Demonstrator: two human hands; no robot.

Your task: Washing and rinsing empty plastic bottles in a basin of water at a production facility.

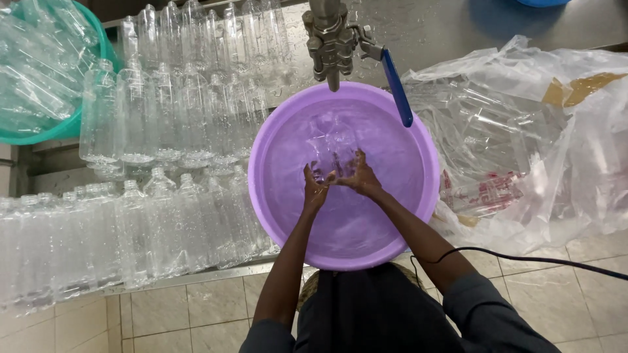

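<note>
A large purple basin full of water sits under a metal tap with a blue lever handle. Both my hands are down in the water at the basin's middle. My left hand and my right hand close from either side on a clear plastic bottle that lies submerged, its body stretching away from me toward the tap. The bottle is hard to make out through the water.
Rows of clear plastic bottles stand upside down on the wet steel counter to the left. A teal tub of bottles sits at the far left. A big clear plastic bag of bottles lies right. A black cable crosses the tiled floor.
</note>
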